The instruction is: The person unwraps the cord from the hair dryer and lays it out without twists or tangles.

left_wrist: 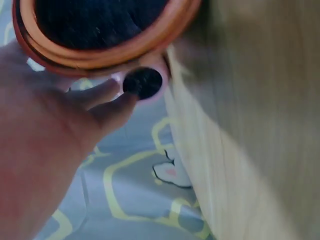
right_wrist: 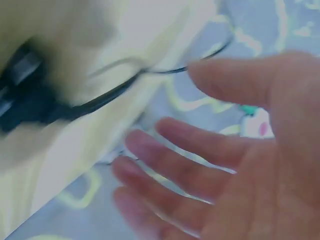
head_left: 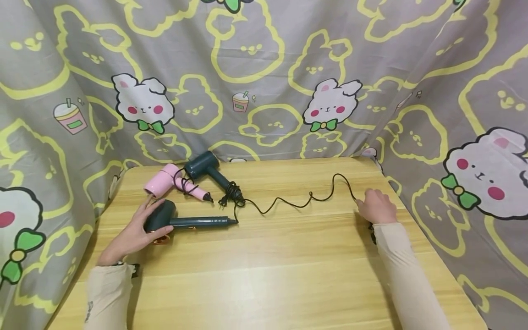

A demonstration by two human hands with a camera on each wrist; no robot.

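A dark green hair dryer [head_left: 198, 222] lies on the wooden table, its handle pointing right. My left hand [head_left: 138, 229] holds it round the barrel, thumb on the near side and fingers over the far side. In the left wrist view the copper-coloured rim [left_wrist: 100, 62] of its barrel shows close up. Its black cord [head_left: 303, 207] runs in loose waves to the right. At the cord's far end is my right hand [head_left: 376, 207], with fingers apart and loosely bent. The right wrist view shows a blurred black plug [right_wrist: 25, 90] beside the fingers, and the thumb tip close by the cord.
Behind the held dryer lie a pink hair dryer [head_left: 162, 179] and a second dark green hair dryer [head_left: 202, 165], each with its cord wound round the handle. Patterned grey curtains [head_left: 264, 91] enclose the wooden table [head_left: 264, 284] at the back and sides.
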